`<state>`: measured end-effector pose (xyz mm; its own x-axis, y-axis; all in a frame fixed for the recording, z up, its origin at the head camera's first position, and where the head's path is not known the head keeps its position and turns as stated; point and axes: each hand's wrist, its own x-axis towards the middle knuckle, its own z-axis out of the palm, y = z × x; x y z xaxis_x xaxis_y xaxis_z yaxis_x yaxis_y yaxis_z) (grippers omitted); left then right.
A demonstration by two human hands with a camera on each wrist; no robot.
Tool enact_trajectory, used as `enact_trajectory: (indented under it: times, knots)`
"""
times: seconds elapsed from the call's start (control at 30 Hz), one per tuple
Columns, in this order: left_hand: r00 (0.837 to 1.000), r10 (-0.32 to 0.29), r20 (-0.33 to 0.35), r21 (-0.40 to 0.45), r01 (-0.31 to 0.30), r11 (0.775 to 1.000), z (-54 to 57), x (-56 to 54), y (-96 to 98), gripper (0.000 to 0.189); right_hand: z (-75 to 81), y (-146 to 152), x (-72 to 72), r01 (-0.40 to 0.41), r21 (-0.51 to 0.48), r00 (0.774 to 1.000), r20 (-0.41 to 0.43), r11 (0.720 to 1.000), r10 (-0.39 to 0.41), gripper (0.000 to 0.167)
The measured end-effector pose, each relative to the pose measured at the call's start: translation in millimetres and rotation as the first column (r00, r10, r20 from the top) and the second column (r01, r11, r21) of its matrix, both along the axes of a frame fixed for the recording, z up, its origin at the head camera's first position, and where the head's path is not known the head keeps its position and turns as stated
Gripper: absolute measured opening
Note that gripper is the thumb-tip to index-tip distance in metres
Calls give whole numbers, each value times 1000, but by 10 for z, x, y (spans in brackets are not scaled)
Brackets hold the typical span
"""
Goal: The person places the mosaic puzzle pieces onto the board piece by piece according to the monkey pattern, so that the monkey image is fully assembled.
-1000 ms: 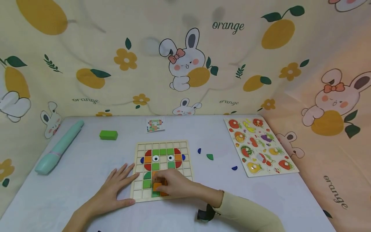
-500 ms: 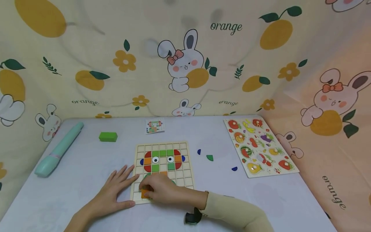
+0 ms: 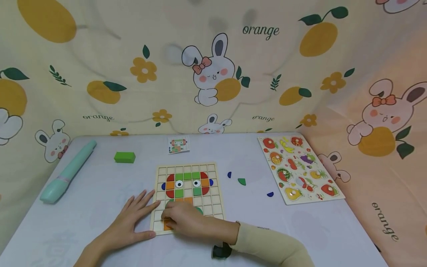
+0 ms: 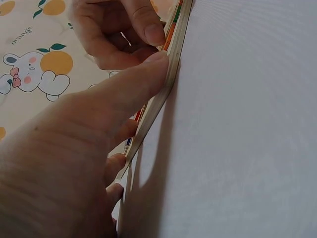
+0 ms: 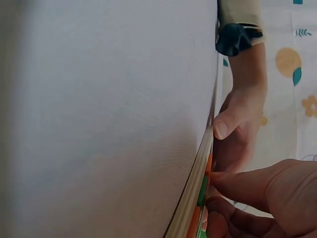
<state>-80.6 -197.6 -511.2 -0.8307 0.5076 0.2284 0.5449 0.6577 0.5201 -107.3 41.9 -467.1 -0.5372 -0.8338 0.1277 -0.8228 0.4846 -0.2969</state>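
A wooden grid board [image 3: 215, 200] holds coloured tiles forming a face with two eye tiles. My left hand [image 3: 128, 218] lies with fingers spread along the board's left edge, its thumb at the near left corner. Over the lower part of the board, my right hand [image 3: 186, 219] has curled fingers and pinches an orange square tile [image 3: 166, 225] at the near left. In the right wrist view, the right thumb touches that orange tile [image 5: 209, 163], low against the board. The right hand hides several tiles beneath it.
Two blue half-round tiles [image 3: 229, 174] [image 3: 270, 194] and a green quarter-round tile [image 3: 241, 181] lie right of the board. Behind it stands a pattern card [image 3: 178, 145]. A green block [image 3: 125, 157], a mint-coloured device [image 3: 68, 172] and a fruit puzzle board [image 3: 300, 168] lie farther out.
My right hand has moved left and nearer with the orange tile, from the middle columns to the near left. The tile now sits lower on the board. The left hand has stayed put.
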Motion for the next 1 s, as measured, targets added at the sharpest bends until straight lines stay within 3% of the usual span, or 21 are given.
enact_trajectory:
  times: [0.23,0.47,0.77,1.0]
  knots:
    - [1000,2,13,-7,-1,1000,1,4,2,83,8,-1,7,-39,33,998,-55,999,41,7]
    - [999,11,53,-1,-11,1000,5,-2,0,83,20,26,23,-73,69,997,-25,995,75,8]
    - [998,22,62,-10,-21,1000,-5,2,11,83,-22,29,43,-45,81,994,-94,996,52,7]
    - [998,25,56,-16,-24,1000,-28,5,16,83,60,99,40,-22,118,999,-44,993,27,16]
